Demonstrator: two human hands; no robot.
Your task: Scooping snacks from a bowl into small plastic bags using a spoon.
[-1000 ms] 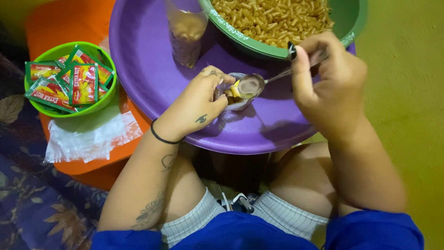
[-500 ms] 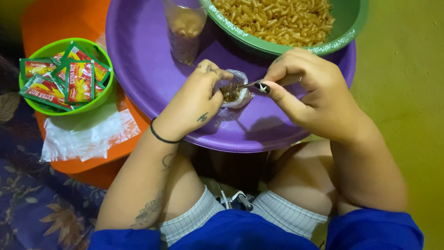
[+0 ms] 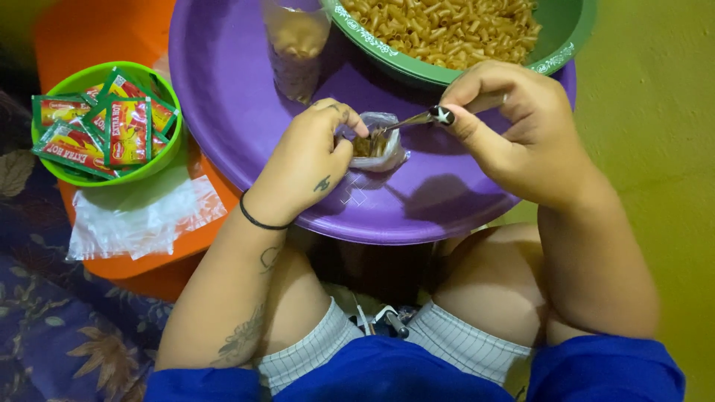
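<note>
My left hand (image 3: 305, 160) pinches open a small clear plastic bag (image 3: 376, 145) over a big purple tray (image 3: 246, 149). The bag has some golden snack pieces in it. My right hand (image 3: 514, 126) holds a metal spoon (image 3: 406, 123) by its handle, and the spoon's bowl is tipped into the bag's mouth. Just behind my right hand stands a green bowl (image 3: 573, 45) heaped with golden macaroni-shaped snacks (image 3: 447, 26).
A filled clear bag (image 3: 298, 45) stands upright at the tray's far side. A light green bowl (image 3: 160, 160) of red sauce sachets (image 3: 126, 130) sits left on an orange stool (image 3: 82, 30), beside a stack of empty clear bags (image 3: 141, 219). My bare knees are under the tray.
My right hand has swung left and down, bringing the loaded spoon from beside the green bowl into the bag's mouth. My left hand has kept the bag open.
</note>
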